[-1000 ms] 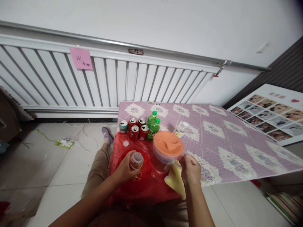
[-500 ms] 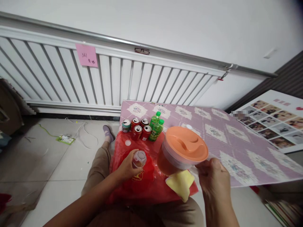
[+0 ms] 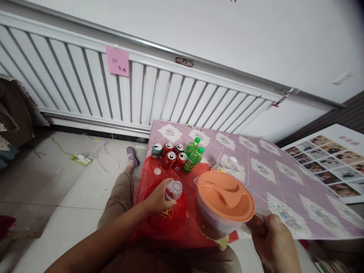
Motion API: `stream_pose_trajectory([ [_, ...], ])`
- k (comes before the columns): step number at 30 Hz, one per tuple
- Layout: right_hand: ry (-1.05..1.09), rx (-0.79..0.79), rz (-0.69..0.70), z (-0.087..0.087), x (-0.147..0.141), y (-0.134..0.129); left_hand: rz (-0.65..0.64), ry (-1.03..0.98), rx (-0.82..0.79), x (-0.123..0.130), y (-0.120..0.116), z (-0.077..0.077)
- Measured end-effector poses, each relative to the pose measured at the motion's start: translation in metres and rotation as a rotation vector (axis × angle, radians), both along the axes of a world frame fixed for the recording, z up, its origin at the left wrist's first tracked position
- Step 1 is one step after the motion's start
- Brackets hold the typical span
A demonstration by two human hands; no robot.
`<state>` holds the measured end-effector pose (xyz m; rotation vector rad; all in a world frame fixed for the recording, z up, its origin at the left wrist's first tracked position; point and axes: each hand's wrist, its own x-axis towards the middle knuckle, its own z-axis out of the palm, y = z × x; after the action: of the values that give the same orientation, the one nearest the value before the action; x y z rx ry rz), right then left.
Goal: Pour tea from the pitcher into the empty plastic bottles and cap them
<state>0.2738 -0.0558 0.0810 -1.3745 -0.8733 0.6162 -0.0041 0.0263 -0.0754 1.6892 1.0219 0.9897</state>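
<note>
Right hand (image 3: 274, 239) grips the handle of the orange-lidded pitcher (image 3: 226, 199), lower right of centre, now hiding most of the yellow cloth (image 3: 223, 243) exposed earlier. Left hand (image 3: 159, 198) clasps a clear container (image 3: 174, 190), centre. Red plastic (image 3: 144, 173) overlies patterned tablecloth (image 3: 254, 155); white radiator (image 3: 148, 91), upper left.

a pink note (image 3: 117, 61) hangs on the radiator (image 3: 149, 93).

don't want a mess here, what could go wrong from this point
The pitcher, held in the right hand, has brownish liquid in it and might slosh if tipped. The clear container in the left hand looks uncapped, so anything inside could spill. The cans stand close together beside the green bottles, so a knock might topple several.
</note>
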Motion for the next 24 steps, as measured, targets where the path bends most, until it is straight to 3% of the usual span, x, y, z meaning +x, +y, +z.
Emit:
stream_pose_trajectory([
  [4, 0.049, -0.119, -0.027, 0.004, -0.006, -0.001, 0.008, 0.004, -0.008, 0.0, 0.0, 0.002],
  [24, -0.151, -0.212, 0.116, 0.002, -0.001, 0.009, -0.025, 0.015, 0.004, -0.002, 0.002, 0.007],
])
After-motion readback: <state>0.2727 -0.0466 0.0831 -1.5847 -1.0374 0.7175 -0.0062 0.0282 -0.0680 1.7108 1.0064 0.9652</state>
